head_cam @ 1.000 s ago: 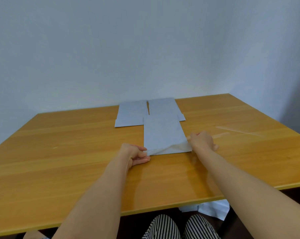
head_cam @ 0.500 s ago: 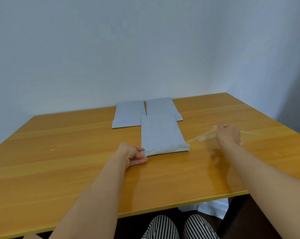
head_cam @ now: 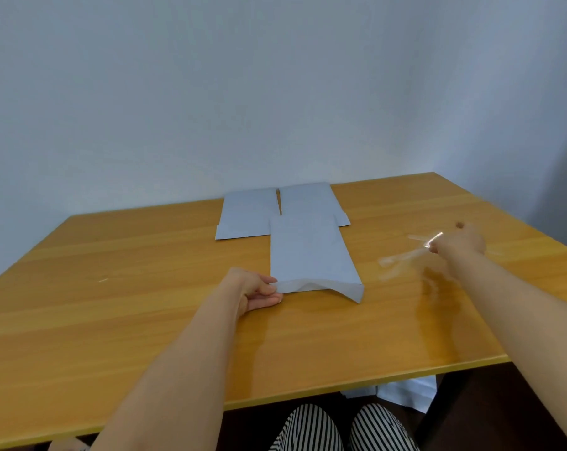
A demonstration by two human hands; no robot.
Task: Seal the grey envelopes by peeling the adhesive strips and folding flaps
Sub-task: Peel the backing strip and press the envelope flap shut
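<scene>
Envelopes number three, all flat grey paper rectangles on the glossy wooden bench. Nearest envelope lies between the hands, its flap crumpled and lifted at the near edge. Left hand pinches that flap's left corner. Right hand, blurred and well off to the right of the envelope, grips one thin, clear, shiny peeled strip. Beyond the hands, two more envelopes lie side by side.

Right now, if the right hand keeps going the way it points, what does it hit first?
Probably nothing on the table: the right hand, holding a peeled strip, points far-right over bare wood. Beyond the edge comes the wall; depth is unclear.
</scene>
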